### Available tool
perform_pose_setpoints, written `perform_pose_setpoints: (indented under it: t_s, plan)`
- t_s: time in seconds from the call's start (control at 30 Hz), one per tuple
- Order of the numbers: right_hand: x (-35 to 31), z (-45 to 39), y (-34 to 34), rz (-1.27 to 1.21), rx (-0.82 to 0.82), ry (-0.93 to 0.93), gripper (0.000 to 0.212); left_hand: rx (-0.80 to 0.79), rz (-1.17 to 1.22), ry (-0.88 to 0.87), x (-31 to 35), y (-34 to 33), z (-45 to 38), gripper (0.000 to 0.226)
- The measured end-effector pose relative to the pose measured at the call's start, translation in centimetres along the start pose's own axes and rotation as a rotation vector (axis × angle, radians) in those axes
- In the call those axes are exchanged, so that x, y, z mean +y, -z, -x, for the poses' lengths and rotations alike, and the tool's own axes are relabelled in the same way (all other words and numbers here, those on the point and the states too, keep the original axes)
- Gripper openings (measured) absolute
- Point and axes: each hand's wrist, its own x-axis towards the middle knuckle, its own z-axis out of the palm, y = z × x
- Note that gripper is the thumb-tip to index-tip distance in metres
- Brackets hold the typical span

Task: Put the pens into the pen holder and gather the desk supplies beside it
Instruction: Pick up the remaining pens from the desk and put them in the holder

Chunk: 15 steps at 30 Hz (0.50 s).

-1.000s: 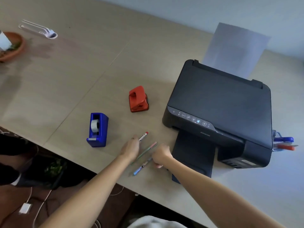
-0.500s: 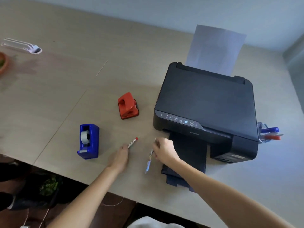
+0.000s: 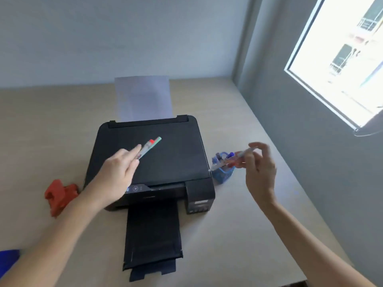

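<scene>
The left hand (image 3: 116, 172) pinches two pens (image 3: 149, 146) above the printer (image 3: 165, 158); the right hand (image 3: 260, 168) grips one pen (image 3: 238, 158) over the blue pen holder (image 3: 223, 175); light, stiff and likely slick, they suit mid-barrel holds; the pale desk (image 3: 238, 235) meets grey walls.

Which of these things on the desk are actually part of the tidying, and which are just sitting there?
Part of the job:
- pens in the left hand
- pen in the right hand
- blue mesh pen holder
- red hole punch
- blue tape dispenser, mostly cut off

Just there:
- black printer
- paper sheet
- desk
</scene>
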Motion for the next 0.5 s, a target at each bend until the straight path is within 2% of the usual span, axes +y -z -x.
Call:
perform_pose_setpoints:
  t_s: [0.07, 0.17, 0.3, 0.5]
  plan:
    - [2.5, -1.9, 2.0, 0.061, 0.064, -0.043, 0.011, -0.1, 0.036, -0.079, 4.0, -2.8, -3.3, 0.033]
    - [5.9, -3.6, 3.1, 0.149, 0.069, -0.073, 0.008, -0.274, -0.01, -0.158, 9.0, -8.0, -7.9, 0.021]
    - [9.5, -5.0, 2.2, 0.193, 0.008, -0.097, 0.013, -0.414, -0.116, -0.16, 12.6, -14.7, -12.8, 0.016]
    - [12.9, -6.9, 0.3, 0.369, -0.162, 0.002, 0.012, -0.52, -0.309, -0.171, 14.7, -20.6, -16.1, 0.009]
